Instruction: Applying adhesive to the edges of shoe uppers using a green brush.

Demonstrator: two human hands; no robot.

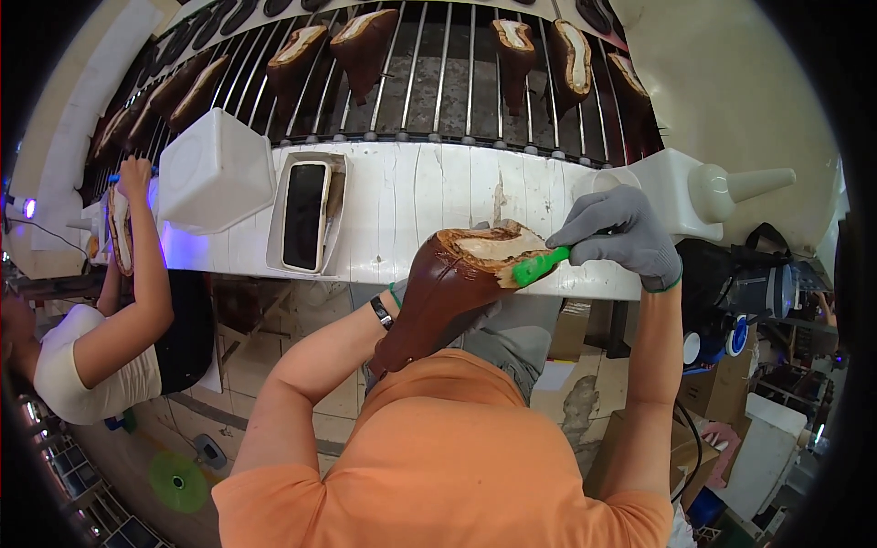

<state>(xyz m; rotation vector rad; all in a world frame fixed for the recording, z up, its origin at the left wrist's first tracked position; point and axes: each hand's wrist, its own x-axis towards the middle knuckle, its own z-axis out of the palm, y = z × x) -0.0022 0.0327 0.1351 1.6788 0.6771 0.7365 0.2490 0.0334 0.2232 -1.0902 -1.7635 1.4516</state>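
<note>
A dark brown leather boot upper (434,297) is tilted in front of my body, its pale sole side facing up and its shaft pointing down toward my lap. My left hand (480,316), in a grey glove, supports it from behind and below, and most of the fingers are hidden by the boot. In my right hand (621,236), also gloved in grey, a small green-handled brush (537,266) is pinched between thumb and fingers. Its bristles touch the rim of the boot's underside at the right end.
A white bench (411,196) carries an upturned white plastic container (216,173), a shallow tray (337,205) with a phone (306,216), and a white bottle with a nozzle (681,192). Beyond is a roller conveyor (438,82) with several boots. At left, another person (119,342) holds a boot.
</note>
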